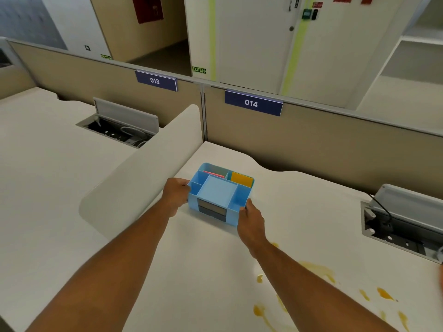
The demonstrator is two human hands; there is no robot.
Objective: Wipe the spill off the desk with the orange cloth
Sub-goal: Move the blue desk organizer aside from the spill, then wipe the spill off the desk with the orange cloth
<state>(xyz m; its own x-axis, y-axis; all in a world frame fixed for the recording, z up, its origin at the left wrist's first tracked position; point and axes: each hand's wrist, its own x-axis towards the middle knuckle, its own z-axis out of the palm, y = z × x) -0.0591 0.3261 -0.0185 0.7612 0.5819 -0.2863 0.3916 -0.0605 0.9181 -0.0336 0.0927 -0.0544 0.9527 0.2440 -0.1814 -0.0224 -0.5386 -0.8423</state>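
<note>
Both hands, left hand (176, 195) and right hand (250, 218), clasp the blue organizer (219, 194), clearing the counter (215, 271); next, fetching the cloth for the orange spill (318, 270).

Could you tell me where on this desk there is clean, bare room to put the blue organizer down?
Bare white desk lies between the blue plastic organizer and the open grey cable hatch, and left of the arms. The near right is smeared with yellow spill.

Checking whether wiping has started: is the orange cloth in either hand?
No: both the left hand and right hand grip the blue organizer.
</note>
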